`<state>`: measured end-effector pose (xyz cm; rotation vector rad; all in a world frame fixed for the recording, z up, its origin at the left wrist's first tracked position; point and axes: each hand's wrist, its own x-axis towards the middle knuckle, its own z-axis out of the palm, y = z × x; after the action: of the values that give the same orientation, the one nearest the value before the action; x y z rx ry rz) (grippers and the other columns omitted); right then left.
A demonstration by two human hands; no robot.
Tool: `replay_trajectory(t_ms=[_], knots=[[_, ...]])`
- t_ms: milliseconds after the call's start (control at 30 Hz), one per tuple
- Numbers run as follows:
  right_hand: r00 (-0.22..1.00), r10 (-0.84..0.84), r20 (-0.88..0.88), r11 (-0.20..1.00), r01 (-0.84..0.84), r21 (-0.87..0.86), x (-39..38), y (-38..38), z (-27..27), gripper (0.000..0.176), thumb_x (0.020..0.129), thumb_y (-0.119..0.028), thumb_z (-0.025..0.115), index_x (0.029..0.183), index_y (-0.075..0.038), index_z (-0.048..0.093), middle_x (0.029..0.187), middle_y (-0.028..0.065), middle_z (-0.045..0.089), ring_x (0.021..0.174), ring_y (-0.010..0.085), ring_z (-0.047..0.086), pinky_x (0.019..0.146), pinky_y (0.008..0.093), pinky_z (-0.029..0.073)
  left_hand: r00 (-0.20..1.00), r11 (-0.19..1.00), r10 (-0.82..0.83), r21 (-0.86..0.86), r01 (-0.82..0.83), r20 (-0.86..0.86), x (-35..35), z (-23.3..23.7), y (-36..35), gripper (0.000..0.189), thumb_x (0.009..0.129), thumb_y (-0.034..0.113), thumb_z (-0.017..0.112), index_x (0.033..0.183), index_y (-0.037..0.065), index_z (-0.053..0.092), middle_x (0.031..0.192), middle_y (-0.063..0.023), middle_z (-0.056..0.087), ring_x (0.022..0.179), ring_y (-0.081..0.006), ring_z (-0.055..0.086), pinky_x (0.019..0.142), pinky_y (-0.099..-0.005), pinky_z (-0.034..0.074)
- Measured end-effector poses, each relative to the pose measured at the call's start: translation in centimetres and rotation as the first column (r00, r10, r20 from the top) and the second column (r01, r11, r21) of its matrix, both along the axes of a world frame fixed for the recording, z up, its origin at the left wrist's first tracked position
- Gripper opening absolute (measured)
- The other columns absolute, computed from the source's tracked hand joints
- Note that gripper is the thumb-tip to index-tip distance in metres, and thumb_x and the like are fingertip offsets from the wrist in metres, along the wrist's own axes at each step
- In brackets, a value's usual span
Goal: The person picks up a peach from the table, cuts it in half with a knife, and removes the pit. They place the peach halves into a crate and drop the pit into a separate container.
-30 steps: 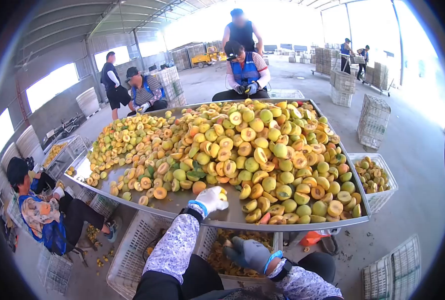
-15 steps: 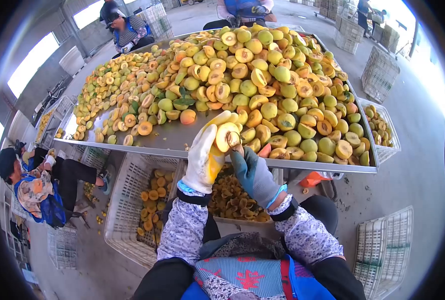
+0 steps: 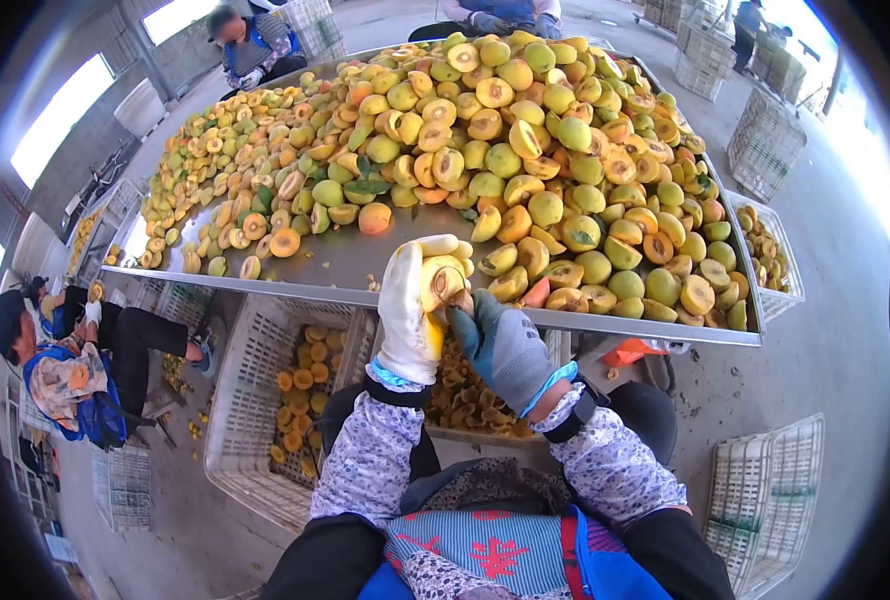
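Note:
My left hand [image 3: 410, 310], in a white glove with yellow patches, is closed round a halved yellow peach-like fruit [image 3: 439, 281], cut face towards my right hand. My right hand [image 3: 510, 350], in a grey and blue-green glove, pinches a small pitting tool [image 3: 460, 299] with a brownish end, pressed against the middle of the cut face. Most of the tool is hidden by the fingers. Both hands are just over the near edge of a metal table [image 3: 335, 262] heaped with halved fruits [image 3: 505, 160]. Beneath them, a crate holds brownish fruit scraps [image 3: 470, 395].
A white crate [image 3: 235, 400] with orange fruit halves stands left of my knees. Stacked crates [image 3: 765, 500] are at the right, and a crate of fruit [image 3: 765, 250] adjoins the table's right side. Co-workers sit at the left [image 3: 75, 370] and across the table [image 3: 255, 50].
The tool's end has moved from the near edge of the cut face into its middle. Both hands stay close together, with the left glove tilted slightly and the view shifted a little.

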<state>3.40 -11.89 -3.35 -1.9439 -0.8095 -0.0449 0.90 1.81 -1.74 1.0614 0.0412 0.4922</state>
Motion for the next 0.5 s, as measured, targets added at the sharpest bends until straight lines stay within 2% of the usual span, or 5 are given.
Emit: replay_trajectory(t_ms=[133, 233, 333, 433, 500], knots=[[0.996, 0.074, -0.055, 0.996, -0.071, 0.055, -0.7, 0.0, 0.1, 0.024, 0.102, -0.023, 0.060, 0.100, 0.001, 0.064, 0.080, 0.0240, 0.068, 0.072, 0.0384, 0.068, 0.061, 0.0444, 0.049, 0.996, 0.991, 0.090, 0.100, -0.093, 0.029, -0.2, -0.1, -0.5, 0.045, 0.109, 0.039, 0.040, 0.118, 0.000, 0.062, 0.112, -0.0162, 0.069, 0.098, -0.0240, 0.068, 0.087, -0.0363, 0.057], [0.946, 0.209, -0.248, 0.954, -0.142, 0.264, -0.9, 1.2, -1.6, 0.027, 0.105, -0.024, 0.055, 0.104, 0.001, 0.065, 0.083, 0.0201, 0.070, 0.074, 0.0208, 0.066, 0.068, 0.0385, 0.051, 0.983, 0.975, 0.161, 0.139, -0.172, 0.088, -0.2, -0.3, -1.5, 0.044, 0.109, 0.038, 0.041, 0.118, -0.001, 0.061, 0.110, -0.0162, 0.069, 0.099, -0.0244, 0.069, 0.089, -0.0376, 0.057], [0.917, 0.218, -0.335, 0.962, -0.142, 0.235, -1.0, 1.3, -2.7, 0.033, 0.109, -0.026, 0.049, 0.108, 0.002, 0.066, 0.087, 0.0101, 0.072, 0.082, 0.0106, 0.058, 0.074, 0.0335, 0.051, 0.980, 0.965, 0.165, 0.185, -0.184, 0.112, -0.2, -0.1, -1.9, 0.043, 0.109, 0.036, 0.042, 0.116, -0.001, 0.062, 0.110, -0.0166, 0.069, 0.102, -0.0253, 0.069, 0.091, -0.0386, 0.057], [0.808, 0.354, -0.471, 0.897, -0.150, 0.417, -1.0, 1.1, -2.5, 0.036, 0.110, -0.028, 0.046, 0.106, 0.001, 0.067, 0.087, 0.0024, 0.069, 0.082, 0.0107, 0.058, 0.074, 0.0309, 0.051, 0.994, 0.987, 0.101, 0.125, -0.104, 0.036, -0.2, 0.3, -1.9, 0.043, 0.109, 0.036, 0.042, 0.114, -0.001, 0.063, 0.111, -0.0169, 0.069, 0.102, -0.0261, 0.069, 0.090, -0.0390, 0.058], [0.842, 0.329, -0.427, 0.913, -0.167, 0.373, -0.7, 0.8, -2.4, 0.034, 0.110, -0.027, 0.045, 0.104, -0.001, 0.067, 0.084, -0.0020, 0.065, 0.078, 0.0083, 0.054, 0.070, 0.0275, 0.048, 0.997, 0.989, 0.081, 0.125, -0.082, 0.017, 0.0, 0.8, -2.1, 0.043, 0.109, 0.036, 0.042, 0.113, -0.002, 0.064, 0.110, -0.0170, 0.070, 0.101, -0.0267, 0.069, 0.088, -0.0393, 0.058]])
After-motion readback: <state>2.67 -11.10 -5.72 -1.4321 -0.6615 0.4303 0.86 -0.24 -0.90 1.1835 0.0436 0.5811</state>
